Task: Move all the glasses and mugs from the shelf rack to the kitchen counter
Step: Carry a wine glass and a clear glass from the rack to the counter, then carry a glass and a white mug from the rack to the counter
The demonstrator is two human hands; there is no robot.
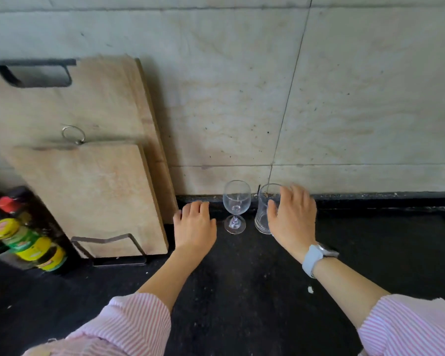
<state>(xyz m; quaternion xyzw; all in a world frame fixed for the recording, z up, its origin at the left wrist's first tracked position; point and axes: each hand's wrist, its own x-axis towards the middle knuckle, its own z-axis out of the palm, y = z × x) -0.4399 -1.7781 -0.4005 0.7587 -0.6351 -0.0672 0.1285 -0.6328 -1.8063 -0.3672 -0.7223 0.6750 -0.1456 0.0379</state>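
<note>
A clear stemmed wine glass point(236, 205) stands upright on the black kitchen counter point(242, 278) near the wall. Just to its right stands a clear straight tumbler point(263, 211), also upright. My right hand point(292, 217) hovers in front of the tumbler with fingers spread, partly hiding it; the hand looks just off the glass, not gripping it. My left hand point(194, 224) hangs palm down a little left of the wine glass, fingers loosely apart, holding nothing. The shelf rack is out of view.
Two wooden cutting boards point(88, 176) lean against the tiled wall at left in a black metal holder point(108, 249). Sauce bottles with yellow and red caps point(23, 240) lie at the far left. A watch sits on my right wrist point(314, 255).
</note>
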